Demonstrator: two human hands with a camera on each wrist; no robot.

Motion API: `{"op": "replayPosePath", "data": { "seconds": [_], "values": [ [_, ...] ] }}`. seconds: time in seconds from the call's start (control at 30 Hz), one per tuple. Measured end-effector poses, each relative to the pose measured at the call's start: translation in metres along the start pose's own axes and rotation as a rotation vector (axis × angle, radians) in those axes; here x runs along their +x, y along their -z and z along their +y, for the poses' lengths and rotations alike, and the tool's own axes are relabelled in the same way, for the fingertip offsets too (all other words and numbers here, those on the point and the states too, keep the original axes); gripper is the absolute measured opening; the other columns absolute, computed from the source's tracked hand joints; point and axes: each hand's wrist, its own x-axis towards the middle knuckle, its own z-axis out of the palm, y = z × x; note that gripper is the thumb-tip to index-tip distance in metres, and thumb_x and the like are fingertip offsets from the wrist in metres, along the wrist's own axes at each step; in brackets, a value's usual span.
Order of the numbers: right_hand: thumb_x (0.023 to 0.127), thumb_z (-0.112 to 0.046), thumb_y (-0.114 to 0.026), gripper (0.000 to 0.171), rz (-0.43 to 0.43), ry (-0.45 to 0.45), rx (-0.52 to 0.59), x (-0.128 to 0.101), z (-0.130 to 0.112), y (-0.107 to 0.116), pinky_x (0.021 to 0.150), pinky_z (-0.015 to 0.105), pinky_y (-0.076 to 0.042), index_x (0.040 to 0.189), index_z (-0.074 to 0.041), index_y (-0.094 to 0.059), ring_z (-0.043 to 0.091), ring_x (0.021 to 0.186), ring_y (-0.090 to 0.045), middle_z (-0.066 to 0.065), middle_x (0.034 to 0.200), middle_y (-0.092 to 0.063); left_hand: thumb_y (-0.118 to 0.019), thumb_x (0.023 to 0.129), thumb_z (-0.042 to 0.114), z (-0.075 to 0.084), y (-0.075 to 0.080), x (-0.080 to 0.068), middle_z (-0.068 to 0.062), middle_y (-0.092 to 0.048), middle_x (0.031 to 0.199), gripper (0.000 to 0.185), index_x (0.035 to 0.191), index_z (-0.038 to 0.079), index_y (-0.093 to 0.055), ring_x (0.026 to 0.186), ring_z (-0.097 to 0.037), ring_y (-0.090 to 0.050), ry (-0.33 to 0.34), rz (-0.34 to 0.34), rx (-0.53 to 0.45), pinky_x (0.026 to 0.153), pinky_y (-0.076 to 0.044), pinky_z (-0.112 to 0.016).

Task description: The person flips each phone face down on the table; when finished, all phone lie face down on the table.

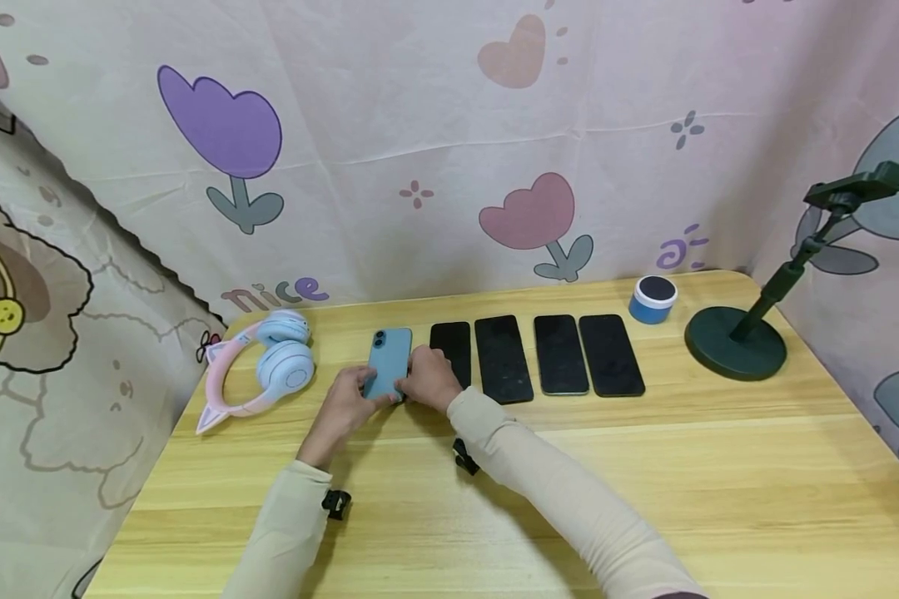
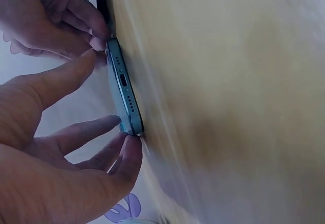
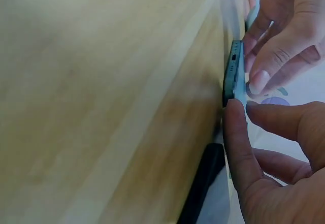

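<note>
Pink-and-blue, cat-eared plastic headphones [image 1: 286,368] lie on the pale wooden tabletop [image 1: 494,491], clear of both hands. The left hand's [image 1: 347,405] fingers grip the left edge of a light-blue rectangular phone [image 1: 391,362], back up; the right hand's [image 1: 430,378] fingers pinch its right edge, probably steadying it evenly. Rightward, four black rectangular phones [image 1: 560,353] lie side by side, seemingly spaced for separate access.

Both long-sleeved arms reach forward, the left arm [image 1: 280,532] and right arm [image 1: 569,491] angling inward, so that the left hand [image 1: 347,405], its thumb spread from its bent fingers, nears the right hand [image 1: 432,379], whose thumb sits near a fingertip.
</note>
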Motion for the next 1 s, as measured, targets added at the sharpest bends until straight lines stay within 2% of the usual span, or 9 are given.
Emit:
{"op": "replayPosePath", "data": {
  "seconds": [0.13,0.27,0.37,0.6,0.67,0.77,0.83,0.9,1.0],
  "values": [
    [0.091,-0.013,-0.077,0.033,-0.002,0.013,-0.006,0.0,0.001,0.007,0.042,0.021,-0.031,0.061,-0.005,-0.065,0.008,0.04,-0.042,-0.003,0.047,-0.048,-0.075,0.094,0.018,0.002,0.002,0.0,-0.03,-0.04,0.152,0.07,0.147,-0.013,-0.042,0.142,-0.045,-0.035,0.011,-0.014,-0.014,0.114,-0.033,-0.056],
    [0.091,-0.016,-0.078,0.017,0.0,0.019,-0.022,-0.003,0.002,0.015,0.058,0.024,-0.05,0.092,0.001,-0.076,0.009,0.055,-0.053,0.004,0.074,-0.065,-0.074,0.095,0.022,0.003,0.003,-0.001,-0.029,-0.04,0.153,0.071,0.149,-0.01,-0.04,0.143,-0.043,-0.036,0.033,-0.008,-0.023,0.114,-0.032,-0.056],
    [0.091,-0.018,-0.079,0.039,0.006,0.042,-0.038,-0.007,0.003,0.024,0.085,0.038,-0.058,0.121,0.004,-0.071,0.013,0.071,-0.068,0.016,0.113,-0.072,-0.073,0.096,0.023,0.006,0.003,-0.001,-0.029,-0.042,0.152,0.069,0.151,-0.005,-0.042,0.141,-0.043,-0.039,0.039,0.008,-0.027,0.112,-0.036,-0.057],
    [0.091,-0.019,-0.079,0.024,-0.018,0.083,-0.027,-0.013,0.012,0.047,0.06,0.032,-0.055,0.096,0.005,-0.074,0.022,0.061,-0.071,0.013,0.07,-0.072,-0.071,0.097,0.025,0.017,0.001,0.001,-0.022,-0.052,0.147,0.062,0.149,0.001,-0.048,0.132,-0.041,-0.05,-0.015,0.043,0.03,0.104,-0.045,-0.056],
    [0.092,-0.019,-0.078,0.029,-0.016,0.075,-0.011,-0.014,0.015,0.053,0.081,0.038,-0.058,0.104,0.006,-0.073,0.022,0.063,-0.071,0.013,0.077,-0.073,-0.071,0.097,0.025,0.02,0.0,0.003,-0.021,-0.054,0.144,0.06,0.147,0.0,-0.05,0.129,-0.04,-0.053,-0.035,0.05,0.054,0.103,-0.046,-0.055],
    [0.092,-0.021,-0.078,0.043,-0.004,0.048,-0.002,-0.017,0.02,0.061,0.095,0.045,-0.054,0.122,0.006,-0.067,0.019,0.064,-0.071,0.016,0.095,-0.074,-0.069,0.098,0.025,0.025,-0.003,0.006,-0.021,-0.057,0.142,0.056,0.145,-0.001,-0.052,0.127,-0.039,-0.055,-0.052,0.057,0.067,0.101,-0.047,-0.055],
    [0.092,-0.023,-0.078,0.049,0.004,0.034,-0.016,-0.019,0.024,0.066,0.096,0.044,-0.054,0.128,0.007,-0.064,0.017,0.063,-0.071,0.018,0.102,-0.074,-0.069,0.098,0.024,0.029,-0.006,0.008,-0.021,-0.058,0.141,0.054,0.144,-0.002,-0.054,0.126,-0.039,-0.056,-0.062,0.058,0.066,0.101,-0.048,-0.055],
    [0.092,-0.024,-0.078,0.051,0.009,0.014,-0.032,-0.021,0.027,0.07,0.083,0.041,-0.059,0.13,0.006,-0.063,0.015,0.063,-0.071,0.018,0.105,-0.074,-0.069,0.098,0.023,0.032,-0.009,0.011,-0.02,-0.059,0.14,0.052,0.142,-0.002,-0.055,0.125,-0.039,-0.057,-0.072,0.055,0.063,0.1,-0.048,-0.054],
    [0.091,-0.024,-0.079,0.052,0.021,-0.012,-0.047,-0.022,0.032,0.076,0.08,0.04,-0.06,0.13,0.006,-0.063,0.017,0.063,-0.072,0.015,0.097,-0.075,-0.068,0.099,0.023,0.036,-0.015,0.014,-0.021,-0.06,0.138,0.051,0.141,-0.003,-0.056,0.123,-0.039,-0.059,-0.095,0.049,0.076,0.098,-0.05,-0.054]
  ]
}}
